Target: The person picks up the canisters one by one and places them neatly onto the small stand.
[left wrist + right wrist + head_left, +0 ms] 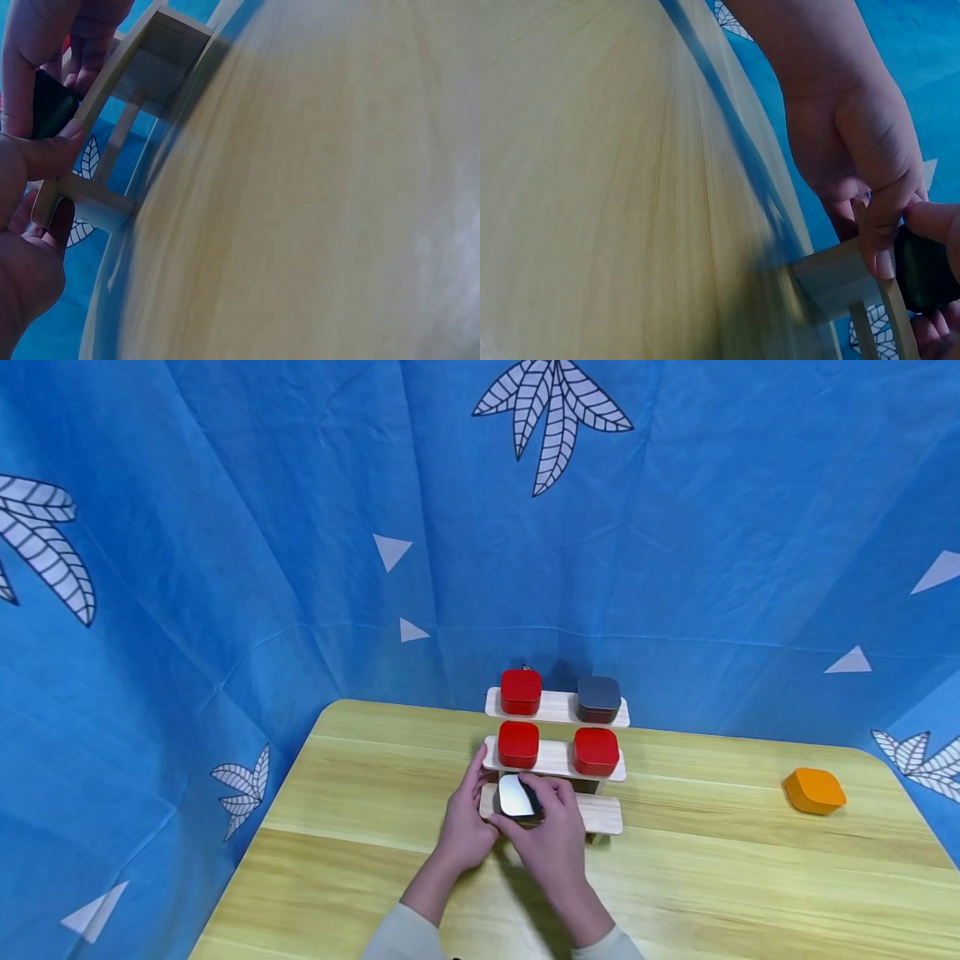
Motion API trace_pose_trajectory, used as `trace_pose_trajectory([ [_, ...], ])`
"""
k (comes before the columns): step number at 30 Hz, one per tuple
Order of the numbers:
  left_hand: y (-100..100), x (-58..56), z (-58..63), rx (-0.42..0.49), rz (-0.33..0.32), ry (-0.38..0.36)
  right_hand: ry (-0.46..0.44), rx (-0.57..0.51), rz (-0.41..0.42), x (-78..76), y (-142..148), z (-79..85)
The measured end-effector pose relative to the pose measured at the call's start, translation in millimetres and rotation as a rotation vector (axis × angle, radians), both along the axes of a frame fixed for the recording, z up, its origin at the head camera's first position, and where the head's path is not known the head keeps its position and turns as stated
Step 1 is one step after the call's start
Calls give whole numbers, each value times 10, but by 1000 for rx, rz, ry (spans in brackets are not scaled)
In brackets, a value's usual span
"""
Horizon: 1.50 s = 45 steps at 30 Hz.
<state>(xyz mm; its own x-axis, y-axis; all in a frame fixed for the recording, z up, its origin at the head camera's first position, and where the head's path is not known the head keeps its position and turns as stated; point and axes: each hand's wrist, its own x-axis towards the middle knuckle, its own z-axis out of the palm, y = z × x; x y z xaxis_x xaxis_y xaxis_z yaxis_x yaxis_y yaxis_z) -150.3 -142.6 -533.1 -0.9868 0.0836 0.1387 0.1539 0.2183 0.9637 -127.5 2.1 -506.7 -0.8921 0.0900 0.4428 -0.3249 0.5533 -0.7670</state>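
Observation:
A small three-tier wooden step stand (602,814) stands on the table. My left hand (465,831) grips the left end of its lowest step, with the thumb at the front edge. Between the thumb and fingers of my right hand (557,843) is a dark rounded box (516,797) on that lowest step, its top bright with glare. In the left wrist view the dark box (51,105) looks black, just above the step's board. Red boxes (518,743) (596,752) sit on the middle step. The top step holds a red box (521,692) and a dark grey box (597,698).
An orange box (814,791) lies on the table at the right. The light wooden table (330,827) has rounded back corners. Behind it hangs a blue cloth (300,527) with leaf and triangle prints, close behind the stand.

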Motion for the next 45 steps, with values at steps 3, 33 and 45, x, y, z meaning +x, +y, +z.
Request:
trace_pose_trajectory([
  [3, -3, 3, -6, -7, 2, -3, 7, 23, -4, -6, -8, -7],
  [33, 2, 0, 1, -23, 5, 24, 82, 148, -78, -24, -57, -61],
  [45, 3, 9, 2, -23, 7, 15, 53, 122, -52, 26, 6, -9],
])
